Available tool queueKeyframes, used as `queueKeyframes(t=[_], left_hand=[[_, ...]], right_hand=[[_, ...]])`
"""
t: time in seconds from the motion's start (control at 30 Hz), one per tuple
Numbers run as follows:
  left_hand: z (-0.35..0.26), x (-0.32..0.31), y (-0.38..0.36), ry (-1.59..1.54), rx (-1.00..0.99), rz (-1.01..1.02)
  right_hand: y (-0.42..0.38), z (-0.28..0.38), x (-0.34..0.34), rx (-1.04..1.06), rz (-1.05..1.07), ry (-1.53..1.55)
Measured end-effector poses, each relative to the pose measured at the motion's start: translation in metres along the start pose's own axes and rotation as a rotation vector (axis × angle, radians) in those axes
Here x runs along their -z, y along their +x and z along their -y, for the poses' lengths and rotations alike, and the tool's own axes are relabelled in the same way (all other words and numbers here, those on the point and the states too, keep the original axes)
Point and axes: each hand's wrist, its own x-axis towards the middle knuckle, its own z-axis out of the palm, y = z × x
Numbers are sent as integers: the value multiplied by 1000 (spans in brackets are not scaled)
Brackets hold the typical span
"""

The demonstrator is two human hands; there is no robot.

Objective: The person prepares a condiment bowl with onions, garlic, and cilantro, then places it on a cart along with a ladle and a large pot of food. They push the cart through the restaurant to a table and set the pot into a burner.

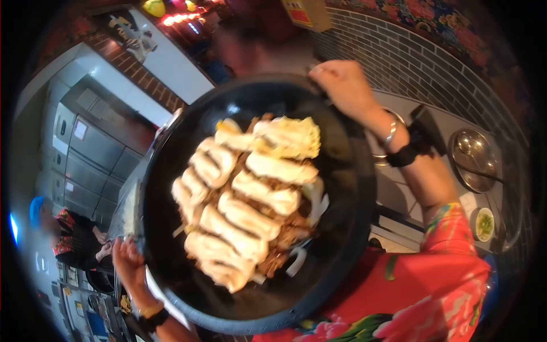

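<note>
A large black round pan [336, 228] fills the middle of the view. It holds rows of pale, flat dough-like pieces [245, 199] laid over brown meat and white onion strips. My left hand [130, 263] grips the pan's rim at the lower left, with a bracelet and a dark band on the wrist. My right hand [345, 88] grips the opposite rim at the upper right. That wrist carries a black watch and a bangle, and its red floral sleeve [450, 268] runs toward the lower right.
Steel cabinets [85, 148] stand at the left, and a person in floral clothes with a blue cap [68, 239] is beside them. On the grey counter at the right sit a metal bowl with a ladle [473, 157] and a small dish of greens [484, 224]. A grey brick wall [410, 62] lies behind.
</note>
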Motion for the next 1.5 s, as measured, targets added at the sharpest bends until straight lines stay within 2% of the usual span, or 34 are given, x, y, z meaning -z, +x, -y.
queueKeyframes(t=[0.03,0.1,0.17,0.2,0.23,0.27,0.37,0.43,0.5,0.57,0.6,0.73,0.87,0.9,0.97,1.0,1.07,1.1,1.17,1.27,1.3,1.33,1.37,1.4,1.43,1.5], left_hand=[[9,6,26,-34,48,114],[24,-7,66,-31,135,299],[36,-33,88,-65,196,334],[37,-39,101,-50,257,451],[31,-47,100,-9,277,460],[53,-75,148,-34,326,489],[62,-96,179,-44,406,596],[66,-99,204,-72,475,724],[57,-130,218,-4,519,672],[59,-158,237,4,572,777],[56,-164,237,41,592,719],[61,-170,241,97,530,683],[57,-177,243,91,560,706],[57,-179,247,101,564,755],[54,-188,263,112,547,865],[51,-186,263,120,551,833],[42,-188,263,259,198,840],[39,-173,259,263,196,818],[40,-139,246,652,-596,569],[68,-56,192,771,-684,318],[103,-27,173,664,-571,230],[123,-4,141,775,-387,238],[142,15,100,623,-38,349],[160,30,67,616,451,397],[153,32,19,461,649,525],[152,1,-44,398,949,495]], right_hand=[[-7,14,7,-75,4,51],[-25,46,32,-58,-53,-159],[-44,71,47,18,-178,-184],[-59,91,53,13,-208,-208],[-74,115,59,-1,-266,-270],[-48,85,36,-25,-282,-306],[-74,113,26,-155,-331,-450],[-86,117,20,-110,-389,-441],[-71,105,16,-88,-421,-396],[-61,109,18,-374,-423,-487],[-60,114,18,-445,-423,-484],[-72,105,13,-458,-446,-424],[-82,102,15,-496,-472,-493],[-86,103,16,-500,-453,-485],[-91,101,11,-619,-542,-418],[-95,95,10,-483,-557,-381],[-98,95,9,-511,-556,-388],[-98,98,8,-531,-576,-415],[-99,103,3,-494,-576,-419],[-101,102,1,-390,-626,-510],[-103,97,2,-364,-653,-517],[-101,102,-4,-299,-688,-488],[-104,104,-7,-315,-687,-442],[-104,115,-12,-366,-694,-409],[-104,125,-20,-414,-690,-372],[-109,107,-28,-323,-755,-289]])
